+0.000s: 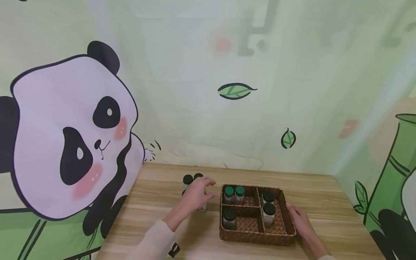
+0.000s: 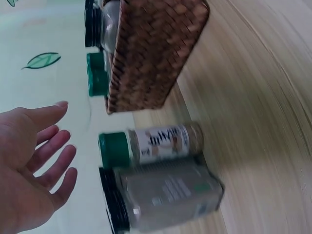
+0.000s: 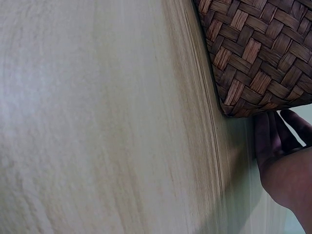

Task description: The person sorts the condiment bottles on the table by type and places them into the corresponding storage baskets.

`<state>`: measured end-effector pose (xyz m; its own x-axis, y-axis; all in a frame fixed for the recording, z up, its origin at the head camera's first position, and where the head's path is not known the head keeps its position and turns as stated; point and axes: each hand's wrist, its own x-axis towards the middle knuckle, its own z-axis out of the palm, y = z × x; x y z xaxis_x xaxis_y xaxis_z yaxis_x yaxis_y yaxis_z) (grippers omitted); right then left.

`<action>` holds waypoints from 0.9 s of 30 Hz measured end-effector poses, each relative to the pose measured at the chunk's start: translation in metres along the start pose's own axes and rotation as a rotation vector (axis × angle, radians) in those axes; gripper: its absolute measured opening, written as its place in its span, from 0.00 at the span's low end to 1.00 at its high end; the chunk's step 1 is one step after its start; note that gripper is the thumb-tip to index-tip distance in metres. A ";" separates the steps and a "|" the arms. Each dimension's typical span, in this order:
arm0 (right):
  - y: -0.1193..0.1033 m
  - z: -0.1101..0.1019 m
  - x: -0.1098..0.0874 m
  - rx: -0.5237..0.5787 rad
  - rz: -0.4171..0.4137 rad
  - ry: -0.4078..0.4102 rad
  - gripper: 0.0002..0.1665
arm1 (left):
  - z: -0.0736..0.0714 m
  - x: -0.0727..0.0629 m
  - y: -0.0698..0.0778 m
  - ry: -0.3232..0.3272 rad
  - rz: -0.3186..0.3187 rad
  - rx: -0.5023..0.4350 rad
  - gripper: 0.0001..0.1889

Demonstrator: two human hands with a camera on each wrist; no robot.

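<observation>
My left hand (image 1: 196, 193) hovers over a group of spice jars left of the basket, fingers spread and nothing in them. Among these are a green-capped jar with a printed label (image 2: 163, 144) and a larger black-capped jar (image 2: 170, 195), side by side in the left wrist view. A woven brown basket (image 1: 256, 236) has three compartments. Two green-capped jars (image 1: 239, 191) stand in its back left one, a black-capped jar (image 1: 229, 215) in the front left, and two black-capped jars (image 1: 269, 209) on the right. My right hand (image 1: 300, 220) rests extended fingers against the basket's right wall.
The wood-grain table (image 1: 201, 234) runs back to a wall hanging (image 1: 195, 126) printed with pandas, leaves and bamboo. A small black tag-like piece (image 1: 174, 250) lies beside the left sleeve (image 1: 154, 240). More black caps (image 1: 187, 179) show behind the left hand.
</observation>
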<state>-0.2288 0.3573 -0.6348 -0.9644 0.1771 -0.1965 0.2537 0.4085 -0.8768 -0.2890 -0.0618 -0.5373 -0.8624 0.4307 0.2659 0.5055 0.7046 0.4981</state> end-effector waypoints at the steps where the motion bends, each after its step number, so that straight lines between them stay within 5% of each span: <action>1: 0.000 0.000 0.000 0.004 -0.002 0.002 0.49 | -0.002 -0.001 -0.004 0.001 0.005 0.002 0.18; 13: 0.000 -0.001 0.001 0.018 -0.024 0.006 0.48 | -0.011 -0.013 -0.032 -0.051 0.046 0.044 0.14; 27: 0.000 -0.001 -0.001 0.001 -0.018 -0.012 0.53 | -0.005 -0.014 -0.036 -0.110 0.114 0.197 0.15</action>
<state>-0.2275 0.3579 -0.6337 -0.9696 0.1589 -0.1860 0.2362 0.4104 -0.8808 -0.2956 -0.0963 -0.5548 -0.7970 0.5646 0.2144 0.6038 0.7396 0.2971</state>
